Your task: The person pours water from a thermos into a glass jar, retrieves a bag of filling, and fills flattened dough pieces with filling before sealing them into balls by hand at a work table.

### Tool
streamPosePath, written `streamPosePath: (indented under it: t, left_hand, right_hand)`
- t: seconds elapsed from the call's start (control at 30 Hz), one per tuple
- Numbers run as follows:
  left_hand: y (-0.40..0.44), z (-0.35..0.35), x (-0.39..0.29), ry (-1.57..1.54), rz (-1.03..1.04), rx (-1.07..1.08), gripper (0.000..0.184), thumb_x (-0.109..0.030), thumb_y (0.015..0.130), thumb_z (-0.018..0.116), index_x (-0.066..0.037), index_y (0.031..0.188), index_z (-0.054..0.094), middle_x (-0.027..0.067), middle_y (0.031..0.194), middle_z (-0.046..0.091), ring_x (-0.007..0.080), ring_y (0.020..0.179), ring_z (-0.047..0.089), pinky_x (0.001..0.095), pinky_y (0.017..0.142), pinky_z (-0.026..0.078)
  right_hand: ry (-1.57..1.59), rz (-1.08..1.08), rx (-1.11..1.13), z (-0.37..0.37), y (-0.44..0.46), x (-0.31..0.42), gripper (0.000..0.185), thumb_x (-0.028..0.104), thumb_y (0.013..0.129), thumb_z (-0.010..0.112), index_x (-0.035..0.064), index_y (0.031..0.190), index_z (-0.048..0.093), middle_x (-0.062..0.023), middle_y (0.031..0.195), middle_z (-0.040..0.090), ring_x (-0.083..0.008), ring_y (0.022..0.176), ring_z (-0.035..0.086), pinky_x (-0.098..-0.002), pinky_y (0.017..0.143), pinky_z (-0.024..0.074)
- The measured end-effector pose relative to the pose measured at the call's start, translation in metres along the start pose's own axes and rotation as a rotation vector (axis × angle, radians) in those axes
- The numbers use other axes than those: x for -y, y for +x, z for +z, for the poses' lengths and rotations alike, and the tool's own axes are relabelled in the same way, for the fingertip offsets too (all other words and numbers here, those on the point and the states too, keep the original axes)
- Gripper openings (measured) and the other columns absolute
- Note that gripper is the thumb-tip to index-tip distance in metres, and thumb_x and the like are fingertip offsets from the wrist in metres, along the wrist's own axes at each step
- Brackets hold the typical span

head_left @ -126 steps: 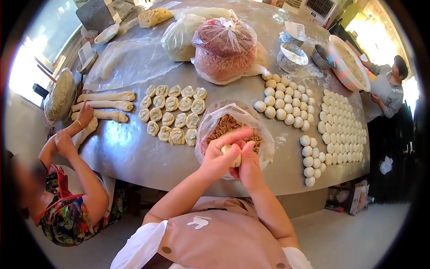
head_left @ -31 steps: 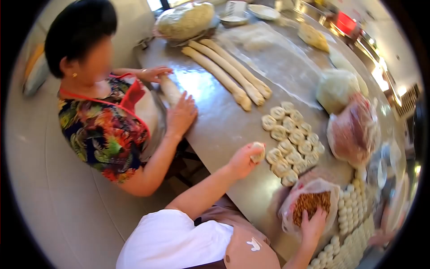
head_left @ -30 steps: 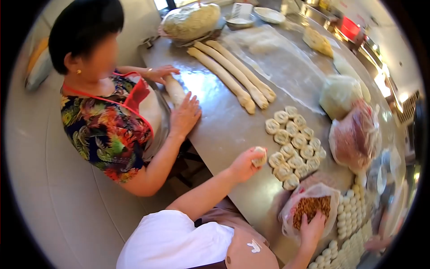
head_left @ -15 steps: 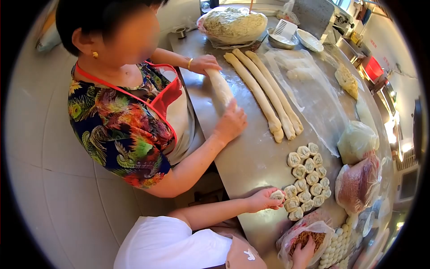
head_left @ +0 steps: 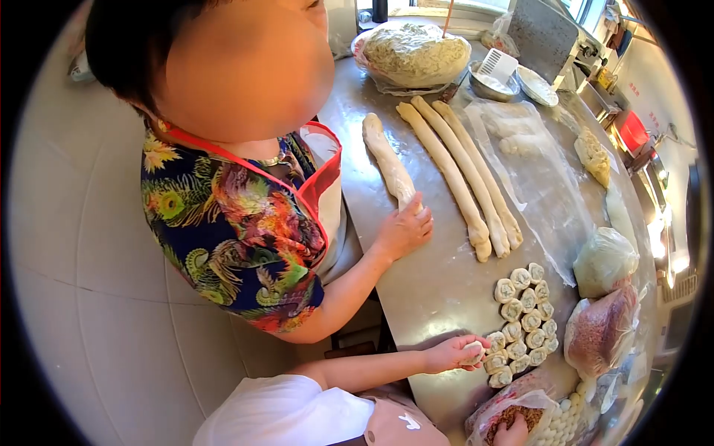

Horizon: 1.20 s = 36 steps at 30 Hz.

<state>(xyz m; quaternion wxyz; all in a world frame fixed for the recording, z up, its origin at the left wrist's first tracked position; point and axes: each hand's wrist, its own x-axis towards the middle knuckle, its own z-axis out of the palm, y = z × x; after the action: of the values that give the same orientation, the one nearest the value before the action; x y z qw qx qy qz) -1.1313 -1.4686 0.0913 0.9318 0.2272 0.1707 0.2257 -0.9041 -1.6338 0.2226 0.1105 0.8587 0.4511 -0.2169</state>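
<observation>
A pale, rounded dough piece (head_left: 472, 354) sat pinched in the left hand (head_left: 448, 354), beside rolled dough pieces (head_left: 531, 320); crumbly brown filling (head_left: 531, 416) hid the right hand's (head_left: 511, 433) fingertips, its grip unclear.

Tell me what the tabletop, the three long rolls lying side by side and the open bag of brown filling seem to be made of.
Tabletop: probably stainless steel; grey, smooth, with bright reflections.
Three long rolls: apparently dough; matt, cream, slightly lumpy.
Open bag: likely thin plastic film; translucent, creased, glossy.
</observation>
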Motion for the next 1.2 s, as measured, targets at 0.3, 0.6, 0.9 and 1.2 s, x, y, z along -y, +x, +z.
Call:
streamPosePath:
  t: [0.3, 0.6, 0.9, 1.2]
  left_hand:
    - [-0.004, -0.001, 0.003, 0.114, 0.037, -0.052, 0.02, -0.026, 0.1, 0.048, -0.011, 0.112, 0.053, 0.0028, 0.105, 0.056, 0.0141, 0.091, 0.059, 0.028, 0.076, 0.051]
    - [-0.001, -0.003, 0.014, 0.065, 0.195, -0.165, 0.019, -0.026, 0.099, 0.052, -0.012, 0.113, 0.053, 0.0041, 0.106, 0.059, 0.0167, 0.091, 0.061, 0.0312, 0.079, 0.052]
    - [-0.002, 0.007, 0.017, 0.15, 0.276, -0.364, 0.037, -0.001, 0.086, 0.064, -0.014, 0.119, 0.052, 0.0072, 0.106, 0.06, 0.0209, 0.093, 0.063, 0.033, 0.078, 0.054]
    - [0.003, 0.009, 0.017, 0.276, 0.275, -0.55, 0.024, -0.002, 0.089, 0.061, -0.015, 0.11, 0.056, 0.0071, 0.107, 0.06, 0.0201, 0.086, 0.063, 0.0284, 0.07, 0.054]
  right_hand:
    - [-0.072, -0.128, -0.187, 0.034, 0.008, -0.031, 0.043, 0.021, 0.086, 0.059, -0.0025, 0.122, 0.056, -0.0263, 0.113, 0.061, -0.0407, 0.108, 0.057, -0.044, 0.096, 0.0426]
    - [0.203, -0.355, -0.271, 0.039, -0.007, -0.05, 0.042, 0.016, 0.079, 0.065, -0.0013, 0.116, 0.057, -0.024, 0.111, 0.056, -0.0415, 0.102, 0.055, -0.0452, 0.089, 0.046]
    - [0.331, -0.346, -0.264, 0.035, -0.003, -0.062, 0.035, 0.017, 0.076, 0.069, 0.0017, 0.107, 0.061, -0.0232, 0.104, 0.06, -0.0406, 0.093, 0.06, -0.0469, 0.082, 0.05]
    - [0.371, -0.371, -0.238, 0.043, 0.003, -0.072, 0.02, 0.012, 0.081, 0.06, 0.0013, 0.097, 0.06, -0.0255, 0.098, 0.059, -0.0411, 0.086, 0.063, -0.0477, 0.077, 0.0518]
